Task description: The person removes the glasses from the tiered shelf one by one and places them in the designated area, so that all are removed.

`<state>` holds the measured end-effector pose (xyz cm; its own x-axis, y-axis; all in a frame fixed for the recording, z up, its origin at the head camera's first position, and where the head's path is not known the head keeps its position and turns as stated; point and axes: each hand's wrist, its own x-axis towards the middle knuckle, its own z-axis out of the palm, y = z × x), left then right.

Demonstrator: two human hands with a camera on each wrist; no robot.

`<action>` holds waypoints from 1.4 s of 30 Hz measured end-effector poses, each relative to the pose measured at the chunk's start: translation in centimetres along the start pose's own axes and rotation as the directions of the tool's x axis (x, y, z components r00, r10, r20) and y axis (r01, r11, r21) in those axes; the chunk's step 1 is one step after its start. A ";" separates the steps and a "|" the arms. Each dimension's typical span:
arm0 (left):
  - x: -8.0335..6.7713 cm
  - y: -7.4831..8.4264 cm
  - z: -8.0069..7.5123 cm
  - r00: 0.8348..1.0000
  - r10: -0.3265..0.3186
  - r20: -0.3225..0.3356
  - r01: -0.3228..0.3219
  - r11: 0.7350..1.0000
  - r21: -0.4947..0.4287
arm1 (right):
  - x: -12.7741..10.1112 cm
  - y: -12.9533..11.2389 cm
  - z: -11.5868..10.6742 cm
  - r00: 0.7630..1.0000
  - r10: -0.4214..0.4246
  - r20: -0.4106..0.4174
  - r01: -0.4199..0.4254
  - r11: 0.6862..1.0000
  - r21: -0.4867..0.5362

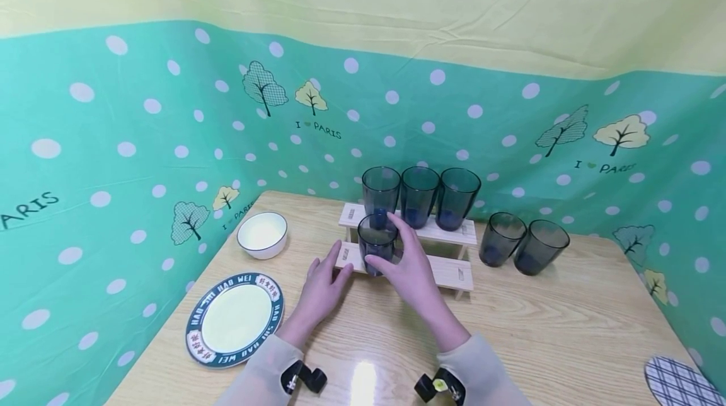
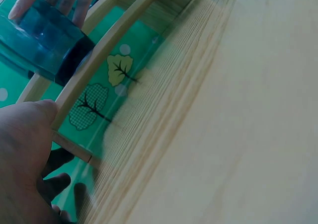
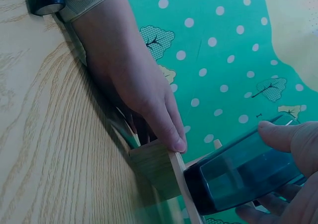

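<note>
Dark blue tumbler (image 1: 377, 244) stands upright on the lower step of a two-step wooden rack (image 1: 448, 272), at that step's left end. Right hand (image 1: 409, 265) grips it: fingers curled round the far and right side, thumb on the near side. The right wrist view confirms the grip, with thumb above and fingertips below the glass wall (image 3: 243, 172).

Left hand (image 1: 322, 287) lies flat on the table, fingers straight and relaxed, holding nothing. Its fingertips touch the left end of the lower step; the right wrist view shows the thumb tip against the end of the plank (image 3: 158, 165).

Upper step of the rack carries three more blue tumblers (image 1: 418, 197) in a row, upright, close side by side. The leftmost stands directly behind the held one.

Two further tumblers (image 1: 524, 243) stand on the wooden table (image 1: 556, 336) just right of the rack, touching or nearly so, towards the back right corner.

White bowl (image 1: 262, 234) sits near the table's left edge, left of the rack. A plate with blue lettered rim (image 1: 235, 318) lies nearer the front left corner, just beside the left forearm. A checked round mat (image 1: 677, 382) lies at the front right corner, partly cut off by the frame.

Green dotted cloth with tree prints (image 1: 142, 141) backs the table on the left and far sides.
</note>
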<state>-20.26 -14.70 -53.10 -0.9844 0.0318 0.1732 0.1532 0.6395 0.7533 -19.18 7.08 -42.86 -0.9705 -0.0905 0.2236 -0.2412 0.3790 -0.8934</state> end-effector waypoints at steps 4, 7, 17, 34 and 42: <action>0.0 0.0 -0.1 1.000 -0.012 0.009 0.012 1.000 -0.006 | 0.0 0.1 0.1 1.000 0.003 -0.014 -0.003 1.000 0.000; 0.0 0.1 -0.1 1.000 -0.019 0.016 0.019 1.000 -0.007 | 0.0 0.1 0.2 1.000 0.007 -0.029 -0.007 1.000 0.008; 0.0 -0.1 0.1 1.000 -0.016 0.013 0.016 1.000 -0.006 | -0.7 0.0 -0.3 0.998 0.014 -0.062 -0.013 1.000 0.028; 0.1 0.0 -0.2 1.000 0.015 0.014 -0.014 0.999 -0.028 | -2.3 0.2 -4.6 0.994 0.095 -0.054 -0.094 0.995 0.013; 0.2 0.1 -0.2 0.999 0.033 0.019 -0.032 0.999 -0.027 | -3.1 0.3 -7.6 0.989 0.129 -0.068 -0.130 0.992 -0.005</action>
<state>-20.38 -14.84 -52.88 -0.9803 0.0677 0.1855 0.1873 0.6172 0.7642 -16.21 14.48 -40.81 -0.9910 0.0218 0.1319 -0.1129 0.3919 -0.9131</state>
